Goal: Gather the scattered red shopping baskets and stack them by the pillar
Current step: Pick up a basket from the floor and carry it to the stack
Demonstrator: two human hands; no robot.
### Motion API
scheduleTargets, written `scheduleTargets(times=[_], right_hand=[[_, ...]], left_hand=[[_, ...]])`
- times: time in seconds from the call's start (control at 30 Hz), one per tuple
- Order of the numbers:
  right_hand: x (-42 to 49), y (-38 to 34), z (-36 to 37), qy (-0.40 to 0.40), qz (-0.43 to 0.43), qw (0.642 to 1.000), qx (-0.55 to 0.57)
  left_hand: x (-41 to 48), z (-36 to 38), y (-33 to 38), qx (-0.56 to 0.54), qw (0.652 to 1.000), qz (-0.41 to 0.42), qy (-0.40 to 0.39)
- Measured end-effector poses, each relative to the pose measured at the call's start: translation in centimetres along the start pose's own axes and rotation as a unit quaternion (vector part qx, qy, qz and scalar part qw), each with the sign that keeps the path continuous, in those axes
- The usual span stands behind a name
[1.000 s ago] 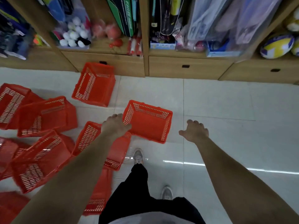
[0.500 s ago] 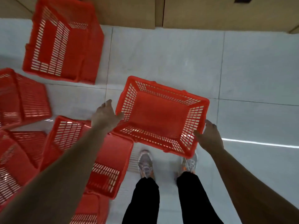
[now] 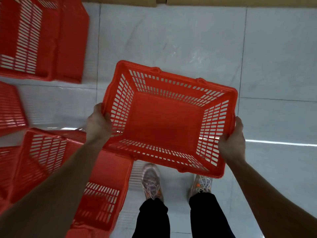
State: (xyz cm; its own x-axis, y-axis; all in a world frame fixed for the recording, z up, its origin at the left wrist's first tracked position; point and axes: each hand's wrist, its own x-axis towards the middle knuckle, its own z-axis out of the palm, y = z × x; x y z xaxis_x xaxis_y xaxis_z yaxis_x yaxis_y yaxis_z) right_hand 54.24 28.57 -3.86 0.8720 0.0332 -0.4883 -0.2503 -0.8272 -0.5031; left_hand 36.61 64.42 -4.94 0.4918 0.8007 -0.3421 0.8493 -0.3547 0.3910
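At about nine o'clock of the held basket (image 3: 164,121), the left hand (image 3: 97,124) closes on its short left rim: the knuckles face up, the thumb lies over the edge, and the other fingers curl underneath, out of sight. The bare left forearm runs down to seven o'clock, across a tipped basket (image 3: 56,169) on the floor. The held basket sits at the centre, mouth up and lifted above the pale tiled floor (image 3: 188,40), its far edge toward twelve o'clock. It is red plastic with a solid bottom and slotted walls, and nothing is inside. Two shoes (image 3: 151,181) show below its near edge at six o'clock. At three o'clock the right hand (image 3: 233,141) clamps the short right rim, fingers wrapped over the edge and the forearm trailing to five o'clock. Another basket (image 3: 42,36) lies at ten o'clock.
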Motion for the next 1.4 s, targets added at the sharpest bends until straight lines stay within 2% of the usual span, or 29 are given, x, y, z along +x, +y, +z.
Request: scheduleTargets(times=[0.17,0.4,0.57,0.67,0.77,0.9,1.07,1.27,1.4], right_hand=[[-2.7,-8.4,-10.1,0.032,-0.015,0.999,0.034],[-10.5,-21.2,-25.8,0.020,-0.131,0.990,0.052],[-16.4,-28.2,-32.2,-0.040,-0.234,0.970,0.056],[-20.6,-31.6,-34.1,-0.101,-0.290,0.951,0.028],[-25.7,-34.7,-34.2,-0.158,-0.367,0.917,0.002],[-34.5,-37.4,-31.9,-0.253,-0.454,0.854,-0.034],[-47.7,-37.7,-27.0,-0.336,-0.537,0.768,-0.095],[-64.6,-33.1,-22.0,-0.398,-0.631,0.653,-0.133],[-75.4,-28.1,-18.7,-0.409,-0.681,0.590,-0.145]], left_hand=[[-4.0,-11.2,5.9,-0.061,0.997,-0.026,0.025],[-15.9,-28.5,11.9,-0.113,0.987,-0.059,0.094],[-28.1,-37.6,12.5,-0.112,0.967,-0.131,0.189],[-37.0,-41.2,12.0,-0.140,0.936,-0.202,0.254],[-46.4,-43.3,10.3,-0.142,0.907,-0.252,0.306],[-58.9,-43.9,7.0,-0.149,0.849,-0.354,0.362],[-73.4,-41.9,2.7,-0.203,0.742,-0.485,0.416],[-89.0,-38.3,-2.2,-0.238,0.618,-0.580,0.474],[-98.3,-36.1,-6.6,-0.266,0.560,-0.617,0.485]])
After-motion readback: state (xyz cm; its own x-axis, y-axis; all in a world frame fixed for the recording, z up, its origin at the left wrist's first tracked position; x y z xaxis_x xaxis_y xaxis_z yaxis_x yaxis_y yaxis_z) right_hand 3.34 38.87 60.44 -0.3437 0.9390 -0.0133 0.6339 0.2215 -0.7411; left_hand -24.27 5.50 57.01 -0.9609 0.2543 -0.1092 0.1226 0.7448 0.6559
